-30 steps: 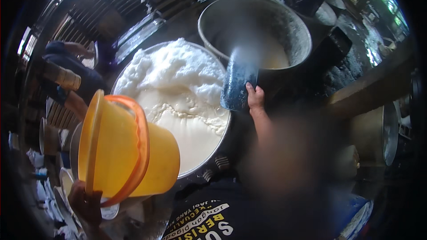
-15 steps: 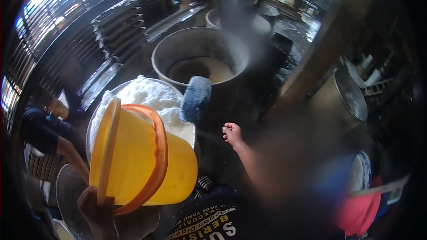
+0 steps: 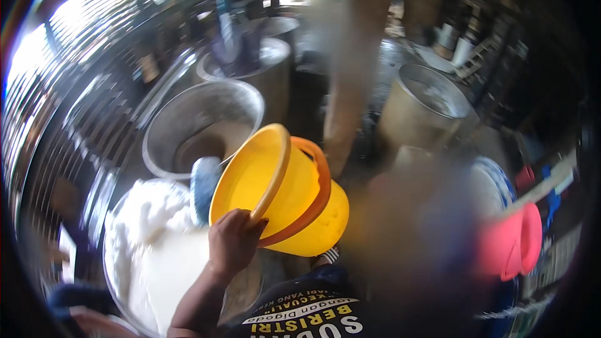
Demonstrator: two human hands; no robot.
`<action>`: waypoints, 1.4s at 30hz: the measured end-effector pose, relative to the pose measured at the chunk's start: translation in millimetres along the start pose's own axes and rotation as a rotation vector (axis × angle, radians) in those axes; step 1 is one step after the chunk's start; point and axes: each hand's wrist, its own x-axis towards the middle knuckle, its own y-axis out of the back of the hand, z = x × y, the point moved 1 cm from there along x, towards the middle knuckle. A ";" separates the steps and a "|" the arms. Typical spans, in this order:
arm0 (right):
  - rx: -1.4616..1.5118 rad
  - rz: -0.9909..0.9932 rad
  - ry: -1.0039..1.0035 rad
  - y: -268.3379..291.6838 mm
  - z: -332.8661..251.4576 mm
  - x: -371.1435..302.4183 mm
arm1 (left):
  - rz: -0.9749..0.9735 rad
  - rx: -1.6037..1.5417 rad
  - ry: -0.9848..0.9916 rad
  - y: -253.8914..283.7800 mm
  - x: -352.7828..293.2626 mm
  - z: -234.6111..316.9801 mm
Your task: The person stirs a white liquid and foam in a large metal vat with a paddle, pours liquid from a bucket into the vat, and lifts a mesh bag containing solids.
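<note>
My left hand (image 3: 233, 238) is closed on the rim of a yellow plastic bucket (image 3: 313, 206). The bucket is tilted on its side with its mouth to the left, and no contents show in the visible part of its inside. Its orange handle (image 3: 318, 172) lies across the outside. Left of the bucket stands a wide round vat (image 3: 107, 269) with white foam (image 3: 153, 209) and pale liquid (image 3: 178, 269). A blue-grey flat-looking piece (image 3: 205, 189) sits at the vat's far edge, partly behind the bucket. I cannot make out my right hand; a blurred patch covers the right-hand middle of the view.
Beyond the vat stands a large metal vat (image 3: 247, 103), with further vats behind it. A wooden post (image 3: 360, 69) rises ahead. To its right is a tall drum (image 3: 413, 109). A pink bucket (image 3: 510, 244) is at the right. Another person's arm (image 3: 94, 320) shows at lower left.
The view has swung to the right. The yellow bucket has moved right, away from over the foamy vat, still in my left hand. My right hand, seen before, no longer shows.
</note>
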 end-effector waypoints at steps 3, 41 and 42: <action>-0.290 -0.135 -0.034 14.9 21.6 12.5 | -0.039 -0.055 -0.055 -95.0 40.9 -4.3; -0.171 1.138 -0.581 288.3 288.1 337.9 | 0.328 -0.534 -0.279 -436.8 577.1 14.3; -0.245 1.129 -0.521 305.7 284.4 358.0 | 0.315 -0.544 -0.267 -448.4 578.3 8.1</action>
